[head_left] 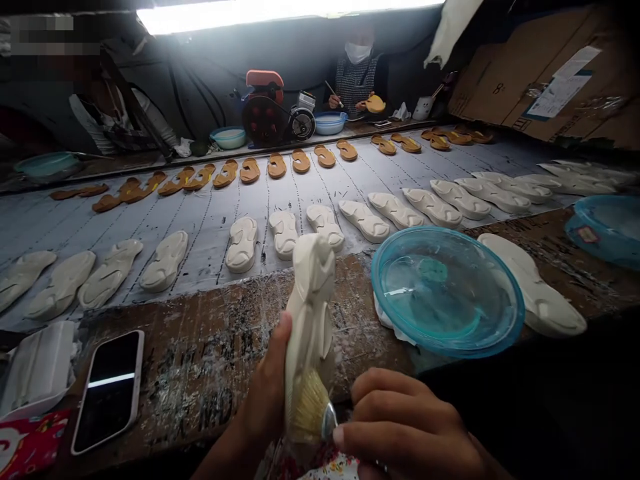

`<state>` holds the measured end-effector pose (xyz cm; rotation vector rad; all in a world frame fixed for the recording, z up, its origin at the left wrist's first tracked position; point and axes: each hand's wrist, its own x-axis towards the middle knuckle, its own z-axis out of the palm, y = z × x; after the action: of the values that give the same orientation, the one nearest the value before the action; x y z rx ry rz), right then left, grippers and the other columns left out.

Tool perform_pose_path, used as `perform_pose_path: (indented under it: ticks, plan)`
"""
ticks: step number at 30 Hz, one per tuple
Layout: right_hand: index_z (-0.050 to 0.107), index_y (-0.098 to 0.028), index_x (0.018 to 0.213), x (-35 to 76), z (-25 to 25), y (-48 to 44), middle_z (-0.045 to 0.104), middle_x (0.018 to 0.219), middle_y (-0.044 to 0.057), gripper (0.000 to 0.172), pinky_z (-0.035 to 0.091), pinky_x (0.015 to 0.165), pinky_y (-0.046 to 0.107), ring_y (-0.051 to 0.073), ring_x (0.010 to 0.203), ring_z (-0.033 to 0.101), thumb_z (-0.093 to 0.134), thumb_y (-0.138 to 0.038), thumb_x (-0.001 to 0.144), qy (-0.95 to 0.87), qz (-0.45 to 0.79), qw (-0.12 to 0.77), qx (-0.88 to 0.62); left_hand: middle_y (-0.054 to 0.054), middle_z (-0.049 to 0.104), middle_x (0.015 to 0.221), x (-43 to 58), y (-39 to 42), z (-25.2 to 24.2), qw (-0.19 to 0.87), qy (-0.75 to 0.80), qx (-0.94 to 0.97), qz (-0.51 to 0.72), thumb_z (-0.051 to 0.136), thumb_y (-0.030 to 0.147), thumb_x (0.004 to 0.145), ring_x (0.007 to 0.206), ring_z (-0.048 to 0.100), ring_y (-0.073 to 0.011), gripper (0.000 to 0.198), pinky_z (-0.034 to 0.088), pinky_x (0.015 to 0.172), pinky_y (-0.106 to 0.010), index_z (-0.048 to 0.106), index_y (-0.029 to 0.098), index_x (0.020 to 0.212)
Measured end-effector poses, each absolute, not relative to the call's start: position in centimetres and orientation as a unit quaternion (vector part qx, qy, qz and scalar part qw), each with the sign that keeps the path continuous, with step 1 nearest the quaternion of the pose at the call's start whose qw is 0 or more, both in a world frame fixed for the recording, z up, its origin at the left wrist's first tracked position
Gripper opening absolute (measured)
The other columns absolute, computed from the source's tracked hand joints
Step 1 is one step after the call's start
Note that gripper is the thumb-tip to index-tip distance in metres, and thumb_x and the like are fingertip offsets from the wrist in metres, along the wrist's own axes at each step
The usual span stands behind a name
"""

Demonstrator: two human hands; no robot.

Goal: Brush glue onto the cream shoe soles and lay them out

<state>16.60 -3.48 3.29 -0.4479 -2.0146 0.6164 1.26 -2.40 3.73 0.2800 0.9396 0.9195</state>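
My left hand (267,380) grips a cream-white sandal (311,300) by its side and holds it upright, toe end up, over the bench edge. My right hand (410,427) is closed on a brush (311,407) whose pale bristles press against the sandal's lower part; the handle is mostly hidden by the fingers. To the right of the sandal stands a translucent blue bowl (447,293) with some clear liquid in it. Another white sandal (533,287) lies just beyond the bowl's right side.
A row of white sandals (243,245) lies on the pale conveyor belt (200,200), with brown sandals (277,165) along its far side. A phone (111,393) and a white box (37,370) lie at left. Across the belt, a masked person (356,80) holds a brush beside a motor (263,110).
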Motion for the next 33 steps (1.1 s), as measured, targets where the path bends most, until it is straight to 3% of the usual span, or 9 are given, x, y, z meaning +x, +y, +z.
perform_pose_path:
  ticks: [9, 14, 17, 19, 22, 25, 28, 30, 33]
  plan:
    - [0.061, -0.009, 0.073, 15.0, 3.8, -3.7, 0.050, 0.047, 0.000, 0.028, 0.042, 0.043, 0.023, 0.011, 0.048, 0.047, 0.038, -0.012, 0.088, -0.887, 0.090, 0.404, -0.206, -0.009, 0.068, 0.096, 0.9, -0.2, 2.9, 0.682, 0.414, 0.027, 0.602, 0.024, 0.058, 0.081, 0.097, 0.059, -0.0264, 0.066, 0.044, 0.086, -0.036, 0.050, 0.013, 0.121]
    - [0.059, -0.012, 0.080, 16.6, 4.2, -3.8, 0.055, 0.055, 0.003, 0.025, 0.047, 0.058, 0.025, 0.012, 0.058, 0.051, 0.038, -0.020, 0.090, -0.857, 0.214, 0.407, -0.234, -0.012, 0.066, 0.102, -0.4, 0.4, 2.1, 0.788, 0.288, 0.043, 0.543, 0.022, 0.040, 0.088, 0.098, 0.059, -0.0229, 0.055, 0.044, 0.088, -0.035, 0.039, 0.007, 0.128]
    - [0.057, -0.015, 0.086, 17.3, 3.5, -3.8, 0.052, 0.056, 0.000, 0.011, 0.048, 0.056, 0.025, 0.011, 0.051, 0.047, 0.046, -0.015, 0.084, -0.775, 0.241, 0.536, -0.233, -0.013, 0.069, 0.094, -0.5, 0.6, 1.7, 0.871, 0.238, 0.048, 0.428, 0.022, 0.033, 0.088, 0.085, 0.064, -0.0222, 0.053, 0.049, 0.077, -0.035, 0.033, 0.003, 0.130]
    - [0.057, -0.018, 0.090, 17.2, 2.6, -3.6, 0.051, 0.057, 0.000, 0.013, 0.046, 0.051, 0.026, 0.012, 0.051, 0.048, 0.049, -0.013, 0.080, -0.728, 0.261, 0.589, -0.233, -0.012, 0.070, 0.089, -0.3, 0.6, 1.4, 0.897, 0.233, 0.047, 0.372, 0.023, 0.030, 0.088, 0.076, 0.066, -0.0226, 0.053, 0.049, 0.071, -0.036, 0.028, 0.001, 0.132]
    - [0.057, -0.018, 0.088, 16.2, 1.6, -3.5, 0.049, 0.054, -0.001, 0.012, 0.044, 0.047, 0.025, 0.012, 0.051, 0.047, 0.048, -0.017, 0.080, -0.680, 0.306, 0.627, -0.228, -0.010, 0.068, 0.099, -0.2, 0.6, 1.1, 0.892, 0.232, 0.033, 0.386, 0.015, 0.024, 0.090, 0.084, 0.065, -0.0187, 0.051, 0.047, 0.076, -0.032, 0.019, 0.003, 0.136]
    - [0.058, -0.016, 0.085, 15.4, 1.3, -4.0, 0.049, 0.051, 0.000, 0.014, 0.042, 0.045, 0.021, 0.010, 0.048, 0.045, 0.047, -0.023, 0.084, -0.668, 0.312, 0.642, -0.209, -0.009, 0.068, 0.099, -0.3, 0.8, 1.2, 0.884, 0.245, 0.023, 0.397, 0.015, 0.024, 0.090, 0.086, 0.064, -0.0161, 0.049, 0.047, 0.076, -0.027, 0.033, 0.004, 0.131]
    - [0.058, -0.017, 0.085, 15.6, 1.5, -4.5, 0.050, 0.048, -0.001, 0.017, 0.039, 0.041, 0.020, 0.010, 0.044, 0.045, 0.045, -0.028, 0.086, -0.665, 0.344, 0.632, -0.197, -0.010, 0.070, 0.086, -0.2, 1.0, 2.1, 0.893, 0.254, 0.038, 0.369, 0.014, 0.043, 0.088, 0.077, 0.065, -0.0234, 0.062, 0.048, 0.071, -0.034, 0.060, 0.004, 0.105]
    - [0.057, -0.020, 0.084, 16.2, 1.9, -4.4, 0.049, 0.049, -0.002, 0.016, 0.035, 0.037, 0.020, 0.010, 0.041, 0.042, 0.045, -0.030, 0.085, -0.620, 0.365, 0.650, -0.244, -0.013, 0.070, 0.082, 0.1, 0.7, 2.7, 0.886, 0.269, 0.034, 0.376, 0.013, 0.056, 0.083, 0.074, 0.065, -0.0260, 0.074, 0.048, 0.071, -0.037, 0.065, 0.004, 0.094]
    - [0.060, -0.023, 0.088, 17.3, 2.6, -3.0, 0.054, 0.059, 0.000, 0.013, 0.037, 0.039, 0.022, 0.011, 0.046, 0.048, 0.049, -0.027, 0.083, -0.608, 0.305, 0.652, -0.335, -0.010, 0.071, 0.079, 0.7, -0.6, 2.9, 0.849, 0.329, 0.040, 0.411, 0.032, 0.051, 0.082, 0.075, 0.065, -0.0232, 0.056, 0.047, 0.076, -0.033, 0.068, 0.009, 0.092]
